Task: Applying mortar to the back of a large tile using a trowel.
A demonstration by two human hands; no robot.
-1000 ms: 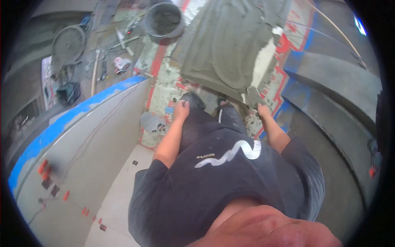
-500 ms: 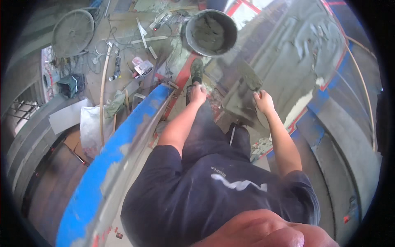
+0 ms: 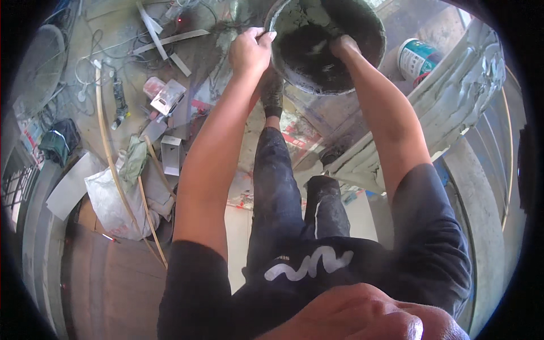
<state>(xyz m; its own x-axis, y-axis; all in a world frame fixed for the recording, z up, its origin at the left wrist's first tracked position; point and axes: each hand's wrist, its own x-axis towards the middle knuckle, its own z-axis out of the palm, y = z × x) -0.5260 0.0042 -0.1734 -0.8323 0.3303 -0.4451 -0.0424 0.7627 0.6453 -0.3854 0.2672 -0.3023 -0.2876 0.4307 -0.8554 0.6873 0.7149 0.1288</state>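
A large round bucket (image 3: pixel 324 89) at the top centre holds wet grey mortar (image 3: pixel 296 22), with a dark hollow in the middle. My left hand (image 3: pixel 252 52) is closed on the bucket's left rim, thumb on top. Inside the bucket is my right hand (image 3: pixel 345 47), fingers curled round the handle of a trowel whose blade is mostly lost in the dark mortar. Right of my right arm slants a long panel (image 3: pixel 453 93) thickly coated with ridged grey mortar.
A green-and-white paint tub (image 3: pixel 416 59) stands between bucket and panel. At left lie cables, white strips (image 3: pixel 181 41), a power tool (image 3: pixel 119 96), a long wooden stick (image 3: pixel 105 124), a white sack (image 3: pixel 113 192) and a dark green bag (image 3: pixel 59 141). My feet are below the bucket.
My right hand has gone from beside the coated panel into the bucket with the trowel. My left hand has moved up onto the rim. The view has shifted; the blue-coated beam is out of sight.
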